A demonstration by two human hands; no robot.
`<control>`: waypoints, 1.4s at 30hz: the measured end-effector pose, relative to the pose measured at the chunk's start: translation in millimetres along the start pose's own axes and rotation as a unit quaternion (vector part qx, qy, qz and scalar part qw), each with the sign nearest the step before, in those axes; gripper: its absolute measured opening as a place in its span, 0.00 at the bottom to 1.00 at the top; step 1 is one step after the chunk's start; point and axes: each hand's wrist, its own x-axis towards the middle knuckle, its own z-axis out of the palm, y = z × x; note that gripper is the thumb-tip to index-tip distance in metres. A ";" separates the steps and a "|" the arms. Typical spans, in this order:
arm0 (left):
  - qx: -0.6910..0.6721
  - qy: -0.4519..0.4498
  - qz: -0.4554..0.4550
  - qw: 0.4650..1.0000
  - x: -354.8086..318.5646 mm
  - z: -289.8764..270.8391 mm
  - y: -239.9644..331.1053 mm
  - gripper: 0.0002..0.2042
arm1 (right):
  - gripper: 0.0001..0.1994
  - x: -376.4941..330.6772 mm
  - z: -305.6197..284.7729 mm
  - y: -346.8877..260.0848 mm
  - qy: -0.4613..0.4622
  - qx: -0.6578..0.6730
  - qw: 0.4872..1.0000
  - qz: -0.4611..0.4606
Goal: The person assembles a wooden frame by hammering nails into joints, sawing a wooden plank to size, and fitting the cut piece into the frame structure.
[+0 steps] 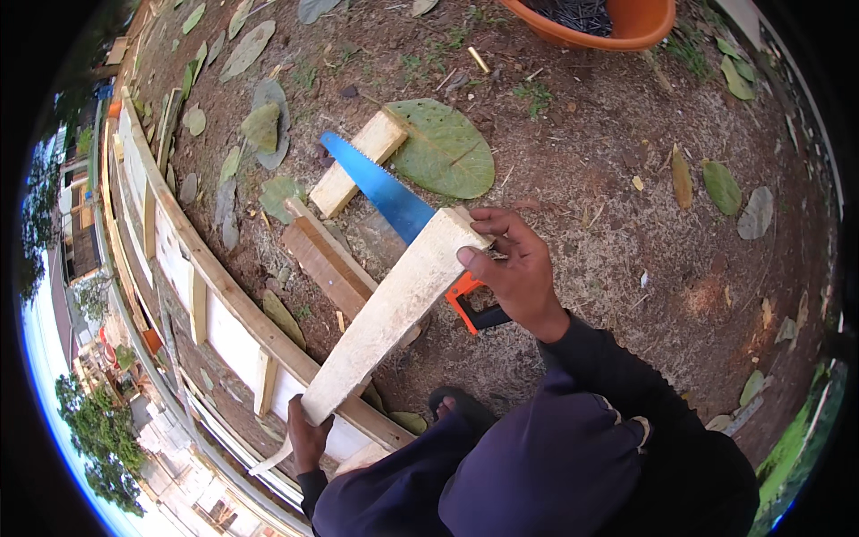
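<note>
The right hand (514,273) grips the upper end of a long pale sawn timber plank (394,313), thumb on the near face and fingers wrapped over the end edge. The left hand (306,438) clasps the lower end of the same plank, which tapers there to a thin splintered point. The two hands are well apart, one at each end, and the plank runs diagonally between them, clear of the ground.

Behind the plank's upper end lies a handsaw with a blue toothed blade (376,183) and an orange-and-black handle (470,304). The blade extends up and left across a short pale wood block (356,163); the handle shows just below the right hand, partly hidden by it and the plank.

A reddish-brown board (324,259) lies on the bare soil ground (608,206) beside the block. A large green round leaf (445,148) lies touching the block's far end. A framed timber panel with white infill (215,313) runs along the left. An orange plastic basin (617,27) stands at the top edge. A sandalled foot (458,407) shows below the plank.
</note>
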 end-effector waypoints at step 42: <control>-0.931 0.272 -0.163 0.180 15.8 101.3 85.6 0.32 | 0.32 21.6 -15.3 -28.5 -0.055 -0.146 0.988 0.001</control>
